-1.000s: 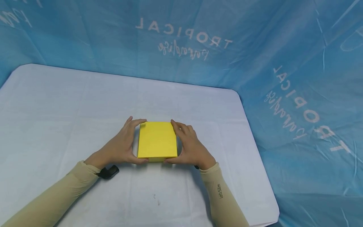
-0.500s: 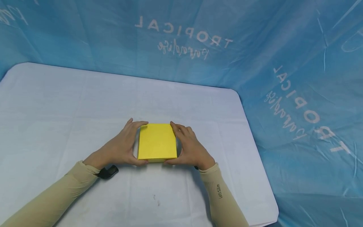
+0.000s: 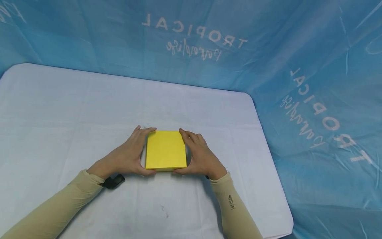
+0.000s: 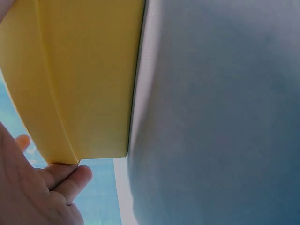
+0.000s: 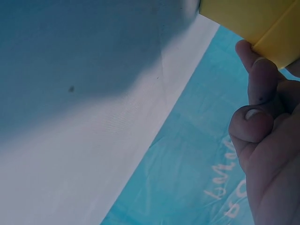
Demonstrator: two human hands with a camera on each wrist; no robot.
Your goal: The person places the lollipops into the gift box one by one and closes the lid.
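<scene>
A yellow box [image 3: 166,151] sits on the white table, its flat top facing up. My left hand [image 3: 129,153] grips its left side, with the thumb at the near edge and the fingertips at the far corner. On the opposite side, my right hand [image 3: 203,155] holds it the same way. The left wrist view shows the side of the box [image 4: 93,79], where a lengthwise edge marks off the lid band [image 4: 26,70] from the lower wall. Fingertips [image 4: 77,180] press at that band's end. In the right wrist view, fingers [image 5: 262,77] touch the box corner [image 5: 248,18].
White cloth covers the table [image 3: 74,99], with small dark marks in front of the box. A blue printed curtain [image 3: 119,43] hangs behind and along the right side. A black wrist strap piece [image 3: 114,181] shows under the left sleeve [image 3: 65,202].
The box's top has shifted slightly toward me, and less of its front face shows beneath it. Both hands keep their grip and have moved very little. The head view has shifted slightly.
</scene>
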